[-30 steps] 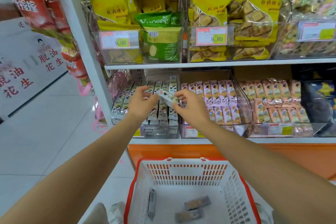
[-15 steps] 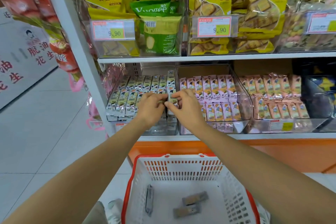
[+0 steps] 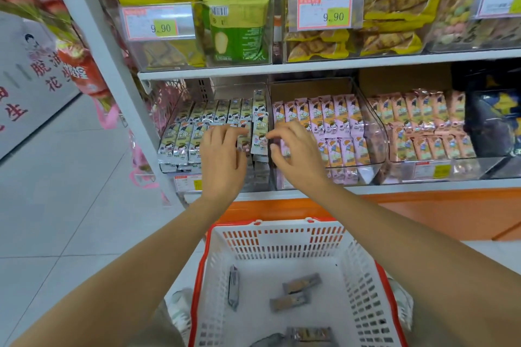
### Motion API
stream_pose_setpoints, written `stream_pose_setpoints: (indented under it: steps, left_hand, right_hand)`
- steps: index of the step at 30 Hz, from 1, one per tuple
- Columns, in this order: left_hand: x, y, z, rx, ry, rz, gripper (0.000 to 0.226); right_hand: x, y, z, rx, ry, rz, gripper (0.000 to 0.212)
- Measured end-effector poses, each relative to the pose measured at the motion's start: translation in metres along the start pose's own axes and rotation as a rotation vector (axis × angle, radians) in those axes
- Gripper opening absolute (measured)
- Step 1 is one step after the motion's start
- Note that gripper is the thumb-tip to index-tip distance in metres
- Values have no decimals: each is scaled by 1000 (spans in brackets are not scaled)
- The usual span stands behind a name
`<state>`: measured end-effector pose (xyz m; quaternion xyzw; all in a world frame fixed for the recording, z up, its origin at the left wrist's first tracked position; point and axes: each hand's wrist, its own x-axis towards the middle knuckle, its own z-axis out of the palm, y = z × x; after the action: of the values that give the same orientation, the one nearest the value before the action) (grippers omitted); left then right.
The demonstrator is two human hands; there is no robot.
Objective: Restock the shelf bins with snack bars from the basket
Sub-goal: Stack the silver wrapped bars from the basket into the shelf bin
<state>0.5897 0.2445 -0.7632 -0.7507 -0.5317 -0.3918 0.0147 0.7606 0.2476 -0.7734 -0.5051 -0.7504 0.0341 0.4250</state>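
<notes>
A white basket with a red rim [image 3: 282,223] stands below the shelf and holds several grey snack bars [image 3: 290,301]. On the lower shelf, the left clear bin [image 3: 166,169] is filled with rows of grey-green bars. One such bar [image 3: 260,132] stands at the right end of the bin's front row. My left hand [image 3: 222,158] rests flat on the bars just left of it. My right hand [image 3: 296,156] hovers at its right edge, with fingers spread and fingertips touching or almost touching the wrapper. Neither hand holds anything.
The neighbouring bin holds pink bars [image 3: 327,121], and the bin beyond it holds orange bars [image 3: 423,121]. On the upper shelf [image 3: 310,66] are bins of yellow and green snack bags with 9.90 price tags. A white shelf upright [image 3: 112,65] and hanging red packets stand at the left.
Both hands carried a bar to the left bin and set it into the front row. Their fingers have since spread apart and let go of it.
</notes>
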Motion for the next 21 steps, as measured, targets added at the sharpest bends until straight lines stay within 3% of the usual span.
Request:
stream_pose_setpoints:
  steps: [2, 4, 7, 12, 14, 21]
  left_hand:
    - [-23, 12, 3, -33, 45, 99, 32]
    - [-48, 21, 15, -43, -64, 222, 27]
    - [-89, 20, 52, -41, -368, 294, 25]
    - [-161, 8, 125, 50, -1018, 112, 31]
    - [-188, 5, 147, 118, -1178, 52, 31]
    - [-250, 2, 220, 158, -1310, -53, 43]
  right_hand:
    - [-23, 13, -7, 7, 7, -41, 20]
    - [-53, 30, -11, -8, -45, -36, 19]
    - [-103, 59, -14, -86, -180, 65, 24]
    - [-178, 112, -9, -344, -494, 310, 42]
    - [-198, 126, -8, -409, -638, 400, 56]
    - [-239, 165, 15, -501, -677, 463, 68]
